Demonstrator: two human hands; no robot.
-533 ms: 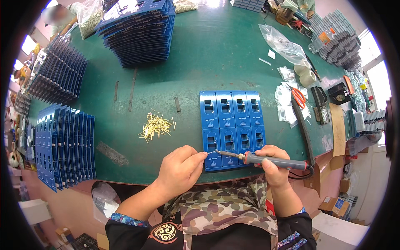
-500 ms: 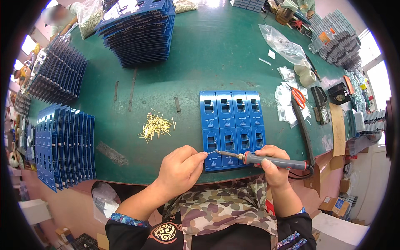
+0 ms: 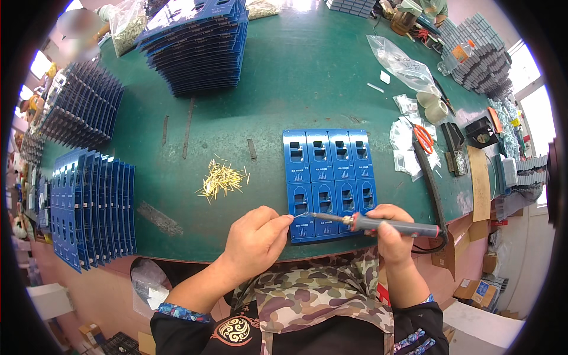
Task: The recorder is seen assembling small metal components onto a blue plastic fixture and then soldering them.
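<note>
While two hands (image 3: 260, 236) work, one soldering iron (image 3: 390, 225) touches one blue panel (image 3: 329, 171).

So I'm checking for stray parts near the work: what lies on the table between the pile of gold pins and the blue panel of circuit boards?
In the head view, only bare green table separates the gold pins from the blue panel.

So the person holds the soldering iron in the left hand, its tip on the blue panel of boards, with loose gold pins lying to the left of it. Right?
Not quite: the soldering iron is in the right hand, as the head view shows. The rest holds: its tip is on the blue panel, with gold pins to its left.
</note>
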